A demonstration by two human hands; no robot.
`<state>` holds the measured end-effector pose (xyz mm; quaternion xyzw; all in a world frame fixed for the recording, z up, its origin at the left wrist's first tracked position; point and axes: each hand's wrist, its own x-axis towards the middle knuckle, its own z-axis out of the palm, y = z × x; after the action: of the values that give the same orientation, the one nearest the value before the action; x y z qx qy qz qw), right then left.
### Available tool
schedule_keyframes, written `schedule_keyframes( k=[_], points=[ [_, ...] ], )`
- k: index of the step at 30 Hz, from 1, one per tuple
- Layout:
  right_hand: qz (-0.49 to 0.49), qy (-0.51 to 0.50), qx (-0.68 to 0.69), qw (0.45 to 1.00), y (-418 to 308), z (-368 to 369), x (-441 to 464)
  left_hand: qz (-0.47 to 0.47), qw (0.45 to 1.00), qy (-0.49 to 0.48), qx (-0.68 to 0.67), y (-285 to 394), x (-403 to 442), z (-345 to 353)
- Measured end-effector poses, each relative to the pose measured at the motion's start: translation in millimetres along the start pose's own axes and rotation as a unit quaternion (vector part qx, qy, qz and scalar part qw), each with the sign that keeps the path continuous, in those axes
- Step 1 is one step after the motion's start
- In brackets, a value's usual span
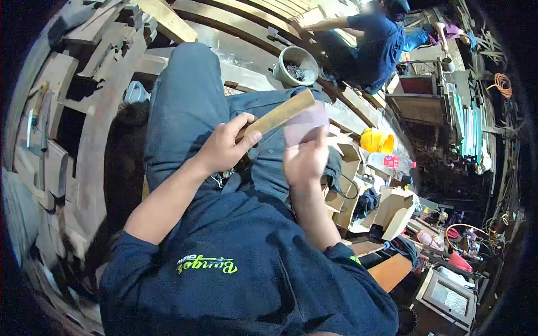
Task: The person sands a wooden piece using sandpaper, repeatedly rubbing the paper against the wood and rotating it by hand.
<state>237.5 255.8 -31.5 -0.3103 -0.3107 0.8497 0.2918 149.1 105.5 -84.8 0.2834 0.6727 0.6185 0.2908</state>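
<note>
At the far left, hand tools (38, 105) lie among stacked pieces of timber, with a long plank (92, 162) running beside them. A pale blue container (135, 93) sits near the raised knee of the person's grey-blue trousers (188, 101). The left hand (224, 147) is over the lap, its fingers pinching the near end of a flat wooden strip (279, 117), thumb on top; the strip slants up and to the right, above the thighs. Beyond its far end stands a bucket (298, 55) with dark scraps inside. A pinkish sheet (304, 127) lies at that far end, partly behind the strip, and covers most of the fingers of the right hand (305, 163). That hand is palm up with the thumb pointing forward; whether its hidden fingers are spread or pressed together, I cannot tell. Further right, another person (374, 49) in a dark shirt reaches an arm toward some slats (263, 23). Below them are a yellow container (370, 140), a bottle (394, 163) with a red label lying on its side and an open cardboard box (397, 210). At the far right hangs an orange coil (503, 85).
</note>
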Motion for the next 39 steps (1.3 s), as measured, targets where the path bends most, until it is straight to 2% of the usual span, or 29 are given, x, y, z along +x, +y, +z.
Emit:
schedule_keyframes(
  k=[2, 4, 8, 10, 12, 14, 16, 19, 22, 27, 30, 33, 35, 39],
  points=[
    [-0.005, -0.043, -0.002, 0.999, -2, -5, 6, 0.048, 0.999, 0.008, 0.004, 1, 1, -1],
    [0.005, 0.001, -0.019, 1.0, -1, 11, -6, 0.034, 0.999, 0.004, -0.002, 0, 1, 0],
    [0.041, -0.06, 0.009, 0.997, 5, 4, -6, 0.02, 1.0, 0.013, 0.001, 4, 2, -2],
    [0.012, -0.015, 0.004, 1.0, 0, 4, 3, -0.022, 0.999, -0.028, 0.002, 5, 0, -5],
    [0.004, -0.015, -0.002, 1.0, 1, 7, -2, 0.0, 1.0, -0.027, 0.009, 4, 1, -4],
    [0.048, -0.016, -0.001, 0.999, 4, 14, -13, 0.029, 0.999, 0.014, -0.017, -3, 3, 1],
    [0.039, -0.029, 0.007, 0.999, 5, 9, -9, 0.021, 1.0, 0.015, -0.016, 3, 2, 0],
    [0.038, 0.021, -0.011, 0.999, 4, 7, -3, 0.03, 0.999, 0.018, -0.004, 1, 1, 0],
    [0.047, -0.025, 0.007, 0.999, 12, 13, -19, 0.024, 0.999, 0.024, -0.019, -4, 3, -1],
    [0.016, -0.018, 0.002, 1.0, 5, 5, -6, 0.038, 0.999, 0.016, 0.014, -4, 3, 0],
    [0.045, 0.001, 0.019, 0.999, 11, 12, -19, 0.002, 1.0, 0.009, 0.006, 0, 2, -1],
    [0.029, -0.021, 0.026, 0.999, 9, 7, -9, 0.036, 0.999, 0.037, -0.005, -2, 4, 1],
    [0.028, 0.009, 0.01, 1.0, 8, 2, -5, 0.026, 0.999, 0.03, -0.005, -3, 3, -1],
    [0.037, -0.016, 0.018, 0.999, 11, 7, -12, 0.033, 0.998, 0.036, -0.03, -7, 5, 4]
  ],
)
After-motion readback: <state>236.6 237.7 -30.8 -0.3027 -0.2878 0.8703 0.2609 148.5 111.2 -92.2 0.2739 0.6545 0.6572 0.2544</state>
